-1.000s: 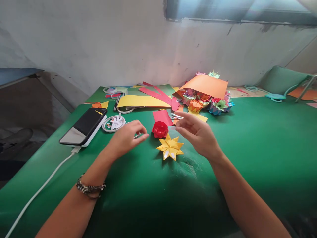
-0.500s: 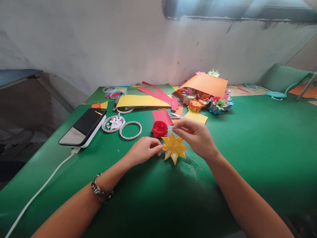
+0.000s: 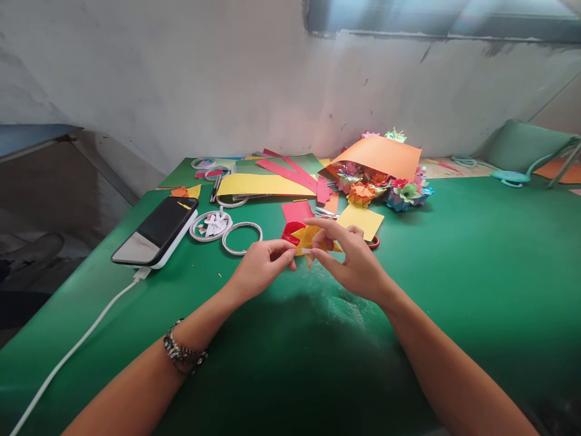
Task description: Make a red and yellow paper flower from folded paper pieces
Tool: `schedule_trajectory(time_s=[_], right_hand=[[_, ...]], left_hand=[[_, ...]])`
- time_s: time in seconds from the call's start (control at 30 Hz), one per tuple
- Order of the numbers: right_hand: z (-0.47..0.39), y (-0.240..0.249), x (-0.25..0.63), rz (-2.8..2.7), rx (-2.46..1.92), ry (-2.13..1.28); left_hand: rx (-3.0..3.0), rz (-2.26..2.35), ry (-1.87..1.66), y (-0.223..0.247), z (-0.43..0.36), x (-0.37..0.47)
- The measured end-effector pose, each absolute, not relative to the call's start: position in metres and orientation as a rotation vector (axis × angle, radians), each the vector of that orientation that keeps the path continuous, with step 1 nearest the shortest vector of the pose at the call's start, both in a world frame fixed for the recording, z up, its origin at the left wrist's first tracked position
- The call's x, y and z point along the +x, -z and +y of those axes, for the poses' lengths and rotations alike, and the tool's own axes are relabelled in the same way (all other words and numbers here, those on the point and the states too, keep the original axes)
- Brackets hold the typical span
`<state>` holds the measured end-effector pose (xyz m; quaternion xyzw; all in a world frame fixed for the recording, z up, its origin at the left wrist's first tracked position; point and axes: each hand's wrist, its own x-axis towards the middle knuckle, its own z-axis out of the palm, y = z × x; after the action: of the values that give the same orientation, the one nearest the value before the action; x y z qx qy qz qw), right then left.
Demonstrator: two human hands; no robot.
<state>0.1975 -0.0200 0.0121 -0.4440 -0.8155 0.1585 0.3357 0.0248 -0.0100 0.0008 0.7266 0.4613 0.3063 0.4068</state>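
A yellow paper star [image 3: 301, 240] is raised a little above the table, tilted and partly covered by my fingers. My left hand [image 3: 263, 266] pinches one of its points at the left, between thumb and fingertips. Over the star's right side is my right hand [image 3: 351, 254], index finger stretched out and the other fingers curled toward the thumb. The thumb tip meets a small white strip [image 3: 306, 251] on the star. Just behind stands a red paper cup shape [image 3: 290, 232], partly hidden by the star.
Tape rolls [image 3: 242, 238], one holding white scraps [image 3: 214, 225], lie left of a red paper piece [image 3: 297, 212]. A phone [image 3: 154, 233] rests on a white block with a cable [image 3: 91, 330]. Scissors [image 3: 373, 242], yellow paper [image 3: 363, 219] and paper flowers [image 3: 403, 192] are behind my right hand.
The star has been lifted and tilted away from me, toward the red cup shape. My right hand has come down from above it, bringing its thumb to the white strip. My left hand keeps its pinch.
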Motion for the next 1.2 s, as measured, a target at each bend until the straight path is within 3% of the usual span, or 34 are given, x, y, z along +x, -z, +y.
schedule_trajectory(time_s=[1.2], right_hand=[[-0.0150, -0.0047, 0.1909, -2.373, -1.166, -0.076]], left_hand=[[1.914, 1.114, -0.745, 0.0002, -0.0102, 0.0275]])
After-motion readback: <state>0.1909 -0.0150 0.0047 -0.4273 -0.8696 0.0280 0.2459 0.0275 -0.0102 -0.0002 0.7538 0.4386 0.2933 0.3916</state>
